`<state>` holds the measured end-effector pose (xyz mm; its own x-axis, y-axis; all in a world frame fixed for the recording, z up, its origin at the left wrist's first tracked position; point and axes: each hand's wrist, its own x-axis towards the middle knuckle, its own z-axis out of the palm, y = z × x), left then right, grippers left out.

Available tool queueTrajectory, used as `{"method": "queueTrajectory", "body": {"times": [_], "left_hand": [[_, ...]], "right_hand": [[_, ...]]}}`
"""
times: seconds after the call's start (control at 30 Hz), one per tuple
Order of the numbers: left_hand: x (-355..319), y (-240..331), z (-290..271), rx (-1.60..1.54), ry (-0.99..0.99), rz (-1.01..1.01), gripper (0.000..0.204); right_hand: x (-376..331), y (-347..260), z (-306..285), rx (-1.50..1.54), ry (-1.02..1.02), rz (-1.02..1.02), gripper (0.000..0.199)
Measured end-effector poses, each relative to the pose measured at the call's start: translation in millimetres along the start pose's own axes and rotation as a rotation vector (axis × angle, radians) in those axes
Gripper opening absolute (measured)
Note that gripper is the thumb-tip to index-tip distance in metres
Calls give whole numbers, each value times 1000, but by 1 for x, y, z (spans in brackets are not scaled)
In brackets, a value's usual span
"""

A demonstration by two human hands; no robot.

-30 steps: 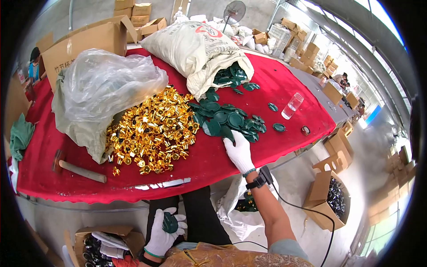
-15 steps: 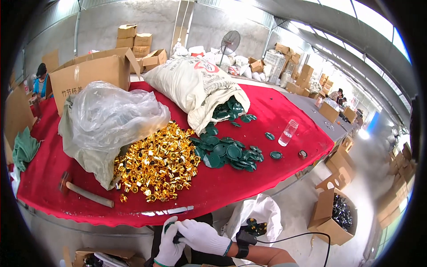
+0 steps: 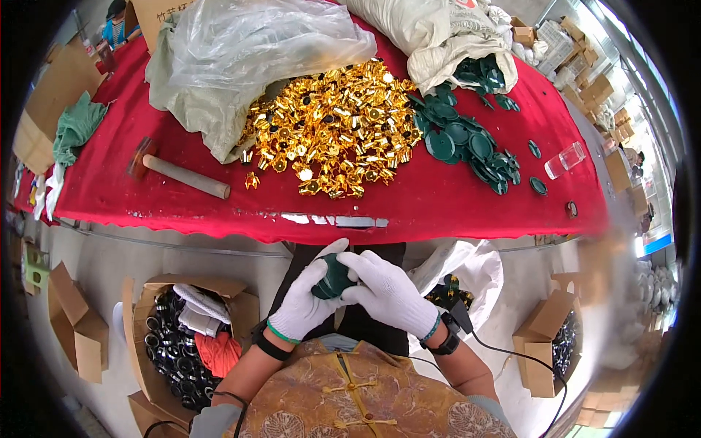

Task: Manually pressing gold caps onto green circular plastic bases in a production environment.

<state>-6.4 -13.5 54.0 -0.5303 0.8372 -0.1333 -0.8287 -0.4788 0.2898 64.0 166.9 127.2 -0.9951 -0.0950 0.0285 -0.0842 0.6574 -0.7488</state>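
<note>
Both my hands wear white knit gloves and meet over my lap, just in front of the table's edge. My left hand (image 3: 298,305) is wrapped around a round dark green disc (image 3: 334,278), its thumb and fingers along the rim. From the other side my right hand (image 3: 393,293) closes its fingertips on the same disc; whether a smaller part lies under them is hidden. Beyond the edge lies a heap of shiny gold flower-shaped pieces (image 3: 328,131), some with black centres. To its right, similar dark green discs (image 3: 467,139) spill from a white woven sack (image 3: 431,62).
On the red-covered table (image 3: 277,204) lie a hammer (image 3: 186,175), clear plastic sheeting (image 3: 255,44) and a clear cup (image 3: 564,160). A carton of black ring-shaped parts (image 3: 171,358) stands lower left. On the right are a white bag (image 3: 482,274) and another carton (image 3: 537,339).
My view has tilted down and shifted, so the hands sit higher in the picture. The green disc, mostly covered by the gloves before, now shows between both hands.
</note>
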Motion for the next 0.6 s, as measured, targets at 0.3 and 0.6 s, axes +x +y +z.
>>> {"method": "queueTrajectory", "body": {"times": [0.3,0.6], "left_hand": [[-12,-7,-9,142,75,-52,66],[-11,3,-14,218,57,-30,66]], "right_hand": [[2,1,5,-23,-169,62,79],[3,23,15,125,-91,7,77]]}}
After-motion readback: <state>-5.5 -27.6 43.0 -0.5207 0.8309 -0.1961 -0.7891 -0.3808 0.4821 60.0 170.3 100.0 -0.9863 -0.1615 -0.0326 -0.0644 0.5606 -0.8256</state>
